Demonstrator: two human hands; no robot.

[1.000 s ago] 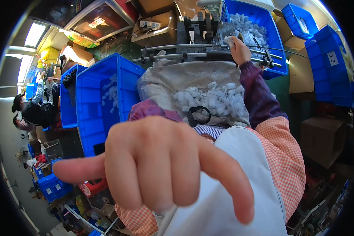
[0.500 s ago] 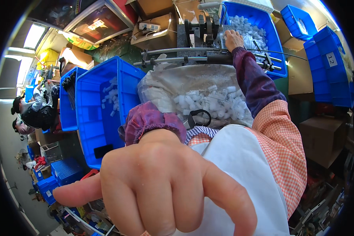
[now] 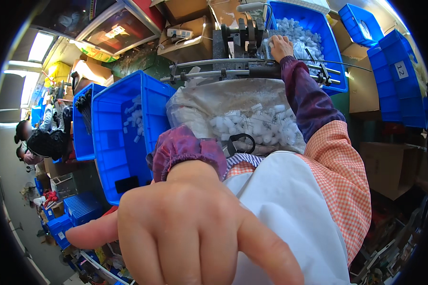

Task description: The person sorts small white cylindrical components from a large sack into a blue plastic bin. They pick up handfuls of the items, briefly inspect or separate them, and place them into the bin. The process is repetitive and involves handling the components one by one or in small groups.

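My left hand (image 3: 185, 228) fills the lower foreground very close to the camera, fingers spread, holding nothing; a purple sleeve cuff (image 3: 185, 149) sits behind it. My right hand (image 3: 280, 47) reaches far forward and rests on the dark machine (image 3: 240, 40) at the edge of a blue bin (image 3: 333, 61) full of small white plastic parts. Its fingers curl out of sight. Between my arms lies a clear bag (image 3: 199, 102) of white parts, with a black scissor handle (image 3: 240, 142) at its near edge.
A tall blue bin (image 3: 114, 156) with a few white parts stands at my left, with another blue bin (image 3: 81, 137) behind it. Metal rails (image 3: 214, 71) cross in front of the machine. Cardboard boxes (image 3: 190, 28) and stacked blue bins (image 3: 397, 76) line the back. Other people (image 3: 33, 137) sit far left.
My left hand has dropped lower and come closer to the camera, uncovering more of the bag. My right hand shifted slightly up onto the machine and then stayed.
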